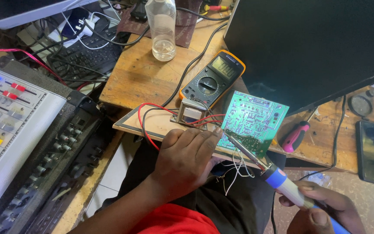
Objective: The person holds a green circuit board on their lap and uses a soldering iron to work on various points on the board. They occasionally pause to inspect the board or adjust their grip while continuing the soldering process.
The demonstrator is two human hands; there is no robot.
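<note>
Nearest, right hand (321, 208) closed round a soldering iron (282, 182) with blue-and-white plastic grip, metal tip slanting up-left onto a green circuit board (254, 121). Left hand (187, 156) pressed flat, fingers together, on the board's near-left edge. Just beyond, boxy metal transformer (191, 112) with red and black wires; farther, orange-rimmed multimeter (213, 78), clear plastic bottle (161, 28).

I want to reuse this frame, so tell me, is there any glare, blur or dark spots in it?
Head view: even daylight, mostly sharp; mild glare on the clear bottle and the phone; the dark panel at upper right shows no detail; the right hand with the soldering iron is cut off by the bottom edge.
</note>
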